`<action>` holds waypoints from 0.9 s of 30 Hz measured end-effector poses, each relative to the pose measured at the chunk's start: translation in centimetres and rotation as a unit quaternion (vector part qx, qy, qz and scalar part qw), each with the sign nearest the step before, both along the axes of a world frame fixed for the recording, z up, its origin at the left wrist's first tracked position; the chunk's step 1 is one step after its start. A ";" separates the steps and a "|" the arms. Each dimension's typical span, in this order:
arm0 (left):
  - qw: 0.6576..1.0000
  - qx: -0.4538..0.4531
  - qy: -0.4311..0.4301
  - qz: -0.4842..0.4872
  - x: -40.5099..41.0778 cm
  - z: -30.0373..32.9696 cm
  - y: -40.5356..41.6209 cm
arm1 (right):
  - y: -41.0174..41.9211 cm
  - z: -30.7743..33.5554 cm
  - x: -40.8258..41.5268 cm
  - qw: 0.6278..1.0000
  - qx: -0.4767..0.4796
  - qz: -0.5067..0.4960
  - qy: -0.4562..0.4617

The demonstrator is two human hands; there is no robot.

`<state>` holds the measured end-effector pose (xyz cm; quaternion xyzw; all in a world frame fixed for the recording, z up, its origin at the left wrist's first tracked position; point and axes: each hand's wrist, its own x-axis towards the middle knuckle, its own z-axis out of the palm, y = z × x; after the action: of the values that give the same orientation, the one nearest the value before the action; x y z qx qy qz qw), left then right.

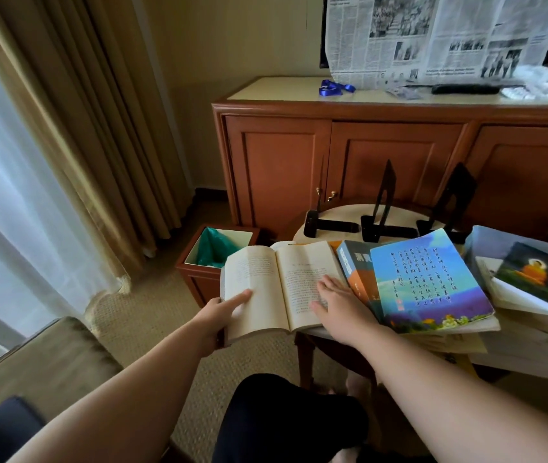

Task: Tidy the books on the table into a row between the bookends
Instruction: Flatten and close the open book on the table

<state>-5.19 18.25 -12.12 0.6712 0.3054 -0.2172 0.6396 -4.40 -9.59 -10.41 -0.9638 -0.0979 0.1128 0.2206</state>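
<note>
An open book (282,279) lies at the left edge of the small round table (339,212), its left half overhanging. My left hand (222,315) grips the left half, thumb on the page and fingers underneath. My right hand (336,302) rests flat on the right page, fingers straight. To the right lie a blue book with calligraphy (426,282), an orange and dark book (356,265) under it, and a green-covered book (539,275) on a pile. Three black metal bookends (329,222) (382,208) (452,202) stand at the back of the table.
A wooden cabinet (382,155) stands behind the table, with a newspaper (432,35), a blue ribbon (334,88) and a remote on top. A wooden bin with a green liner (215,252) sits on the carpet to the left. Curtains hang on the left; a chair arm (48,355) is at lower left.
</note>
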 end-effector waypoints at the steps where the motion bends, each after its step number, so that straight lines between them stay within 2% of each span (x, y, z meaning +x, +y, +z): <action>1: 1.000 -0.001 -0.008 0.007 0.0 -0.3 0.2 | 0.0 0.0 0.0 1.000 0.000 -0.001 0.000; 8: 0.996 0.031 -0.009 0.079 -0.9 2.2 0.4 | 0.1 -0.1 -0.1 1.000 0.007 -0.010 -0.012; 10: 0.994 0.068 -0.002 0.091 -1.1 3.0 0.0 | 0.1 -0.2 -0.1 1.000 0.016 -0.017 -0.012; 15: 0.989 0.108 -0.071 0.077 -1.4 4.9 -1.0 | 0.1 0.0 -0.2 0.999 0.035 -0.030 -0.009; 18: 0.982 0.065 -0.160 0.068 -1.4 6.0 -1.8 | 0.1 0.8 -0.3 0.998 0.054 -0.035 0.002; 21: 0.975 -0.048 -0.216 0.039 -0.8 7.4 -3.5 | -0.2 1.9 -0.3 0.996 0.062 -0.053 0.017; 23: 0.971 -0.100 -0.218 -0.015 -0.4 7.9 -4.7 | -0.2 2.8 -0.4 0.986 0.133 -0.098 0.040; 24: 0.971 -0.091 -0.214 -0.048 -0.2 7.9 -5.5 | -0.3 3.3 -0.5 0.973 0.187 -0.127 0.046; 27: 0.964 0.055 -0.220 -0.140 -0.3 8.0 -8.2 | -0.7 4.0 -0.5 0.941 0.298 -0.159 0.025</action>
<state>-5.46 10.10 -4.16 0.7725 0.0711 -0.1346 0.6165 -4.93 -10.30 -6.44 -0.8537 0.0333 0.0656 0.5155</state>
